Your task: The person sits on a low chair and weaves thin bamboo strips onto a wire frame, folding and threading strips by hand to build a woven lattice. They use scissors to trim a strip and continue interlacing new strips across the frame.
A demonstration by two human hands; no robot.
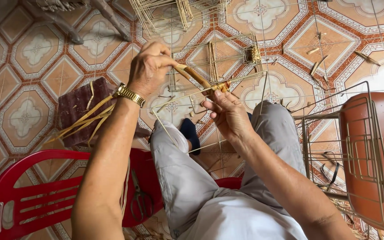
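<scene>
Head view: a seated person in light grey trousers looks down at both hands over a patterned tile floor.
Nearest: a red plastic chair at the left, with a pair of grey metal scissors lying on its seat.
Right hand: fingers pinched on the thin wire frame just beside the wrapped spot.
Left hand: clenched on a flat tan rattan strip, pulled taut; its loose tail trails under the wrist, which wears a gold watch.
Step in hand: by the look of it, binding the strip around a rod of the frame.
Next move: likely another tight turn, calling for steady tension and a firm pinch.
Farther: a brown block, an orange stool holding wire frames, and more frames at the top.
</scene>
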